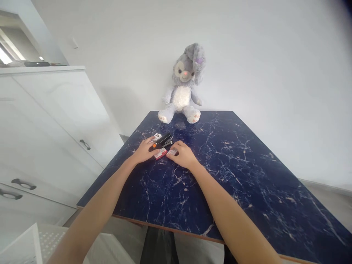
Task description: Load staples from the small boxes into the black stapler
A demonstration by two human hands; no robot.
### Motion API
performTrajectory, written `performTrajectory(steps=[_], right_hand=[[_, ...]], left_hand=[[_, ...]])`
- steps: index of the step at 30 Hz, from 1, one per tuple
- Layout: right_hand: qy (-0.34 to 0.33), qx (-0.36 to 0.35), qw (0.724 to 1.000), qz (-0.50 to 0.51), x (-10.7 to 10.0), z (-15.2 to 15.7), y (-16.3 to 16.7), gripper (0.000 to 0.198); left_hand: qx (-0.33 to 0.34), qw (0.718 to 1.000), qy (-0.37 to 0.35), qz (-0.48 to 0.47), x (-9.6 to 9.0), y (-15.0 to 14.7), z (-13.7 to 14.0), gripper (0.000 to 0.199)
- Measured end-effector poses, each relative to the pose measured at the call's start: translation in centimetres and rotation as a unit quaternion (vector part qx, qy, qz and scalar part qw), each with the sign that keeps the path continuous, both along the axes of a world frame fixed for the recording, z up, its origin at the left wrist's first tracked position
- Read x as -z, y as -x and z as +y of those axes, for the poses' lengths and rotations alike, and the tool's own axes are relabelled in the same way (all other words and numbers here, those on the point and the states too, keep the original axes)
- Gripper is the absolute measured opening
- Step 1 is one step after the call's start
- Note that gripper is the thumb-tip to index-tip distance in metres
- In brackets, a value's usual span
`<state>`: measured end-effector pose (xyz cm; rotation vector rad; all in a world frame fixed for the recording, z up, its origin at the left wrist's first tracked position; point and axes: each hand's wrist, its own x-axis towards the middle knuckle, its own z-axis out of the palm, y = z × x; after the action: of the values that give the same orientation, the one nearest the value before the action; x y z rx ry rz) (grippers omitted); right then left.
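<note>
My left hand [144,151] curves round the left side of a small cluster on the table, fingers and thumb apart. Its fingertips reach a small white box [157,136], and its thumb touches a red-and-white box [161,153]. Between these lies a black stapler [165,139] with an orange part near its left end. From the right, my right hand [182,154] closes thumb and fingers on another small red-and-white box [172,151], partly hidden by the hand. A thin dark object with a metallic edge [168,143] lies beside the stapler.
The dark blue marbled table [236,176] stretches to the right. A grey plush rabbit [182,95] sits at its far edge against the wall. White cabinets [52,128] stand at the left. A white perforated container [52,238] is low at the left front.
</note>
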<state>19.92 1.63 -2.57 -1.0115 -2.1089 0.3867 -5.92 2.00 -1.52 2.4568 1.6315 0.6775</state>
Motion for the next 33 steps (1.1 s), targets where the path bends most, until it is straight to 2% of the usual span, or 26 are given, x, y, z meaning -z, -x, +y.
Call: performTrajectory(steps=[3,6,9,10,12,14,16,17,20,22,25,28,31,33], right_hand=[[0.001,0.050,0.998,0.023,0.5,0.4,0.1,0.025],[-0.008,-0.018,1.000,0.011,0.6,0.3,0.2,0.030],[-0.034,-0.082,0.996,-0.011,0.5,0.1,0.3,0.042],[-0.039,-0.070,0.997,-0.015,0.5,0.0,0.3,0.044],[-0.029,0.004,0.999,-0.018,0.4,-0.2,0.6,0.042],[0.010,0.092,0.996,-0.017,0.2,-0.5,1.1,0.036],[0.051,0.124,0.991,-0.014,0.0,-0.9,1.8,0.034],[0.065,0.111,0.992,-0.009,-0.1,-1.1,2.1,0.037],[0.080,0.015,0.997,-0.002,-0.1,-1.6,3.1,0.060],[0.083,-0.035,0.996,-0.009,0.0,-1.8,3.4,0.072],[0.060,-0.051,0.997,-0.026,0.2,-1.8,3.4,0.077],[0.026,0.007,0.999,-0.035,0.2,-1.6,3.1,0.066],[0.037,0.105,0.992,-0.052,0.2,-1.3,2.6,0.039],[0.047,0.165,0.983,-0.070,0.2,-1.0,2.3,0.029]], left_hand=[[0.033,0.999,-0.010,-0.029,-0.5,-0.5,-0.4,0.038],[0.034,0.998,-0.030,-0.040,-1.0,-1.1,-1.0,0.031],[0.005,0.998,-0.052,-0.031,-1.0,-1.5,-1.5,0.044],[-0.005,0.998,-0.058,-0.026,-1.0,-1.6,-1.6,0.050],[-0.018,0.998,-0.064,-0.012,-0.8,-1.9,-1.7,0.055],[-0.031,0.997,-0.073,0.005,-0.5,-2.2,-1.8,0.057],[-0.041,0.996,-0.080,0.018,-0.1,-2.4,-1.8,0.063],[-0.039,0.996,-0.080,0.023,0.1,-2.5,-1.7,0.068],[-0.021,0.997,-0.073,0.025,0.6,-2.4,-1.5,0.083],[-0.021,0.996,-0.079,0.026,0.7,-2.3,-1.3,0.080],[-0.029,0.994,-0.096,0.034,0.6,-2.2,-1.4,0.069],[-0.037,0.993,-0.107,0.045,0.4,-2.4,-1.6,0.063],[-0.059,0.991,-0.105,0.060,0.5,-2.3,-1.6,0.056],[-0.076,0.990,-0.100,0.069,0.7,-2.2,-1.5,0.051]])
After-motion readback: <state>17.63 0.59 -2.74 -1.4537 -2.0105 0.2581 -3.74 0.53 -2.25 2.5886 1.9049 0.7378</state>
